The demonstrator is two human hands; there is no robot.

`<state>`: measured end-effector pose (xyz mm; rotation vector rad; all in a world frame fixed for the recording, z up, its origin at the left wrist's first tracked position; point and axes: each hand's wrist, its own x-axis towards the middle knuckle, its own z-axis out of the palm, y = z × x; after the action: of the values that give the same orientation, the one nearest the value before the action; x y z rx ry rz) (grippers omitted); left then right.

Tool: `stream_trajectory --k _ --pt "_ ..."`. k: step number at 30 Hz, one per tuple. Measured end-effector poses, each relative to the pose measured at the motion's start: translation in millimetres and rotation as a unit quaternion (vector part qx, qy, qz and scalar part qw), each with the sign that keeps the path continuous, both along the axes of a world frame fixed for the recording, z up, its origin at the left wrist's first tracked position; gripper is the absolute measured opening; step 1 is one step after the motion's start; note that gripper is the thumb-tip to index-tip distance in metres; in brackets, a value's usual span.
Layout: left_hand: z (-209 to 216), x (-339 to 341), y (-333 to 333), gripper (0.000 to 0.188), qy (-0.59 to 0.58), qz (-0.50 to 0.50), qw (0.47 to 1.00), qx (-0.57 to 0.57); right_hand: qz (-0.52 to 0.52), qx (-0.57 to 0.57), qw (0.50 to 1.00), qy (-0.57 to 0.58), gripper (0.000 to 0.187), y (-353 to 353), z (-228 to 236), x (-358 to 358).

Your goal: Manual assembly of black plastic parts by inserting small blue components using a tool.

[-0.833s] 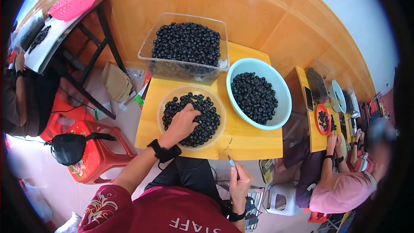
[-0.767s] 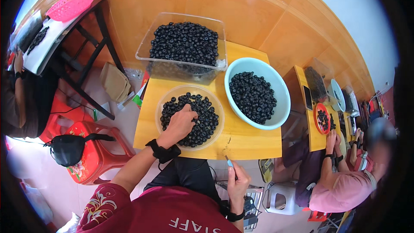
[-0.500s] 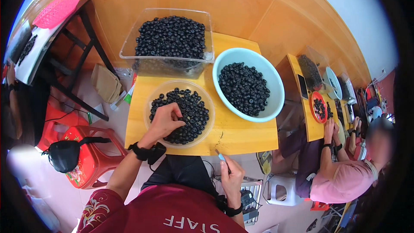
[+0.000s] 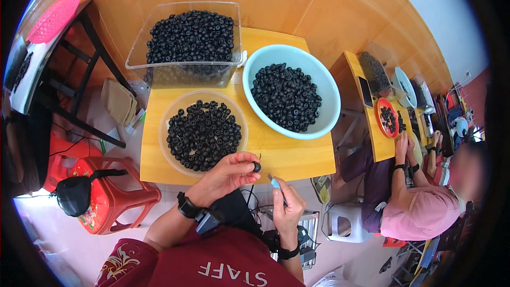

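My left hand (image 4: pixel 227 175) pinches one small black ring-shaped piece (image 4: pixel 256 167) between thumb and fingertips, just past the table's near edge. Close by on the right, my right hand (image 4: pixel 288 210) is wrapped round a slim light-blue-handled tool (image 4: pixel 274 183) with a short dark tip, pointed up toward the piece. Tip and piece are a small distance apart. Left of the hands, a shallow clear round tub (image 4: pixel 163 150) holds many such black pieces. Behind it stand a clear rectangular box (image 4: pixel 183 77) and a pale blue basin (image 4: pixel 332 105), both heaped with them.
Dark crumbs lie on the yellow table (image 4: pixel 276 159) near its front edge. A red stool (image 4: pixel 122 196) with a black bag (image 4: pixel 74 195) is at the left. To the right, a person in pink (image 4: pixel 422 210) works at another yellow table (image 4: pixel 380 146).
My left hand has come out of the round tub toward the right, now with a black piece in its fingers. The tool stays in my right hand. The whole view has shifted slightly.
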<state>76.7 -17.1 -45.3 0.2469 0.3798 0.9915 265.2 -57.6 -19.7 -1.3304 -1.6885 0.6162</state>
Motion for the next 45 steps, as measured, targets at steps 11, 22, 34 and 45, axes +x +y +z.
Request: stream_trajectory --k 11,22,34,45 --pt "-3 6 -3 0.017 -0.024 0.017 1.000 0.001 0.032 0.049 0.997 -0.056 0.023 10 1 -13" --pt "0 5 -9 0.016 -0.014 0.026 0.999 -0.017 0.042 0.076 0.993 -0.081 0.023 9 -1 -13" --pt "3 2 -14 0.014 -0.018 -0.005 1.000 -0.005 0.009 0.061 0.994 -0.088 0.021 18 -22 -1" --pt "2 0 -8 0.014 -0.040 0.020 0.998 -0.034 -0.018 0.000 0.998 -0.053 0.018 15 -14 4"
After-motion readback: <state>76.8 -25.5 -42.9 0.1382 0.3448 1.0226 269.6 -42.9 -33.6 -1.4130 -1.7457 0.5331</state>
